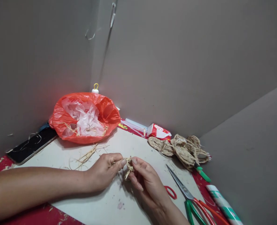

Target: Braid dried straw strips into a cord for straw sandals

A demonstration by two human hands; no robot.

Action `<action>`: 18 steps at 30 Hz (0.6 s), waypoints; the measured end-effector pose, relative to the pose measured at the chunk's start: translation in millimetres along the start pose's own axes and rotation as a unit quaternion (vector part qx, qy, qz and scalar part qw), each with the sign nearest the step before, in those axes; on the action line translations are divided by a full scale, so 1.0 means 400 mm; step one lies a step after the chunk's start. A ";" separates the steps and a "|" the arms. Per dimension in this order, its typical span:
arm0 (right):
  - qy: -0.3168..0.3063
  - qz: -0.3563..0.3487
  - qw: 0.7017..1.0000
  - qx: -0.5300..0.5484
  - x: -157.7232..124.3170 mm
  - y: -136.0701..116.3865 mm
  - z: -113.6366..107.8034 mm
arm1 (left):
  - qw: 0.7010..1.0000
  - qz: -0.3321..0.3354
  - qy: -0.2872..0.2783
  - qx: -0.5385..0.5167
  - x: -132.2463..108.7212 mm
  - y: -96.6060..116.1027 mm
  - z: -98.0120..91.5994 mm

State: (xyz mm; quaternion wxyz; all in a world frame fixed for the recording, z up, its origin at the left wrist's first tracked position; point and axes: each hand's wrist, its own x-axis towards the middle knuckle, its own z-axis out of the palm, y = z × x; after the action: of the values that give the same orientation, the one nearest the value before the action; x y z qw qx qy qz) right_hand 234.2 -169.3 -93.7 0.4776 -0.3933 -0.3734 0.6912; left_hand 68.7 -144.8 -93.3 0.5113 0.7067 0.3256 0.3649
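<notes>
Between my two hands is a small piece of braided straw cord (pixel 128 168), with a short end hanging down. My left hand (pixel 104 172) pinches it from the left between thumb and curled fingers. From the right, my right hand (pixel 146 176) grips its upper part with thumb and forefinger, the other fingers curled below. Loose straw strands (pixel 88 156) lie on the white board (pixel 100 204) just behind my left wrist. Part of the cord is hidden by my fingers.
An orange plastic bag (pixel 58 120) with scraps stands at the back. A phone (pixel 32 145) lies left. Coiled cord bundles (pixel 182 150), a red-and-white packet (pixel 159 132), open scissors (pixel 185 190) and a green-and-white roll (pixel 224 204) lie right. Grey walls (pixel 176 62) rise behind.
</notes>
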 end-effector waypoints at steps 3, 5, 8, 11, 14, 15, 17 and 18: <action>0.002 0.007 1.000 0.011 -0.001 -0.005 -0.006 | 1.000 0.000 -0.009 -0.008 0.001 0.003 -0.002; 0.004 0.016 1.000 0.013 -0.002 -0.010 -0.009 | 1.000 0.002 -0.019 -0.008 -0.001 0.005 -0.004; 0.005 0.023 1.000 0.005 -0.002 -0.015 -0.008 | 1.000 0.008 -0.030 -0.003 -0.006 0.007 -0.005; 0.020 0.015 1.000 -0.013 -0.002 -0.012 0.003 | 1.000 -0.001 -0.022 -0.007 -0.008 0.004 -0.001; 0.058 -0.010 0.997 -0.045 -0.004 -0.005 0.019 | 1.000 0.007 0.009 -0.004 -0.006 0.001 0.004; 0.064 -0.016 0.996 -0.058 -0.005 -0.002 0.023 | 1.000 0.014 0.017 -0.001 -0.005 0.000 0.004; 0.071 -0.031 0.994 -0.081 -0.007 0.004 0.027 | 0.999 0.023 0.020 0.008 -0.004 -0.001 0.005; 0.072 -0.041 0.992 -0.093 -0.008 0.007 0.026 | 0.999 0.025 0.018 0.014 -0.004 -0.001 0.004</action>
State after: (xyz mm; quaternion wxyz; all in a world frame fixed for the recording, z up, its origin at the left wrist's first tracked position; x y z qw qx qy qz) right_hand 224.6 -174.5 -91.3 0.4924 -0.4694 -0.4167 0.6030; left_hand 69.1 -147.0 -94.2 0.4865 0.7150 0.3220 0.3854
